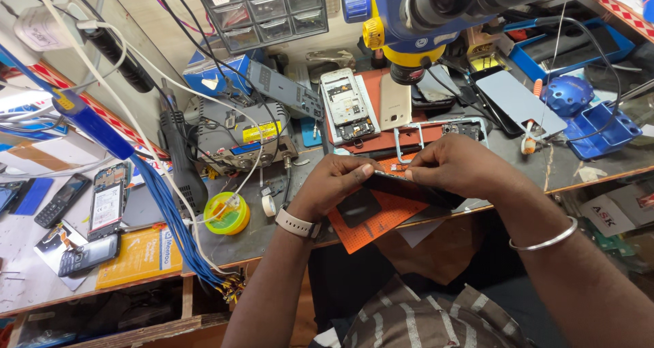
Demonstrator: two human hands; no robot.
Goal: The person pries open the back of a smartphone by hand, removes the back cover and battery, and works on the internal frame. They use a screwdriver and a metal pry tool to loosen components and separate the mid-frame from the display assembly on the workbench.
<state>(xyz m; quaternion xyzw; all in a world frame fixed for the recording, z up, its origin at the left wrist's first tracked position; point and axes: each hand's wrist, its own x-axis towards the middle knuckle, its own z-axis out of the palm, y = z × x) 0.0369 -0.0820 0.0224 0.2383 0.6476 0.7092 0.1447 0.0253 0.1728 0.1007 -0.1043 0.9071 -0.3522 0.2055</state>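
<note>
left hand (338, 183): centre of frame, fingers curled, thumb tip pressed forward, pinching
right hand (455, 165): just right of centre, fingers bent, closed in a grip
forearms: both rising from the lower edge, converging

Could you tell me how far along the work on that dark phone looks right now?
Done: nothing shows finished. In hand: both hands, left and right, grip the dark phone edge-up over the orange mat, thumbs at its top edge. Left: another opened phone lies on the bench behind.
</note>
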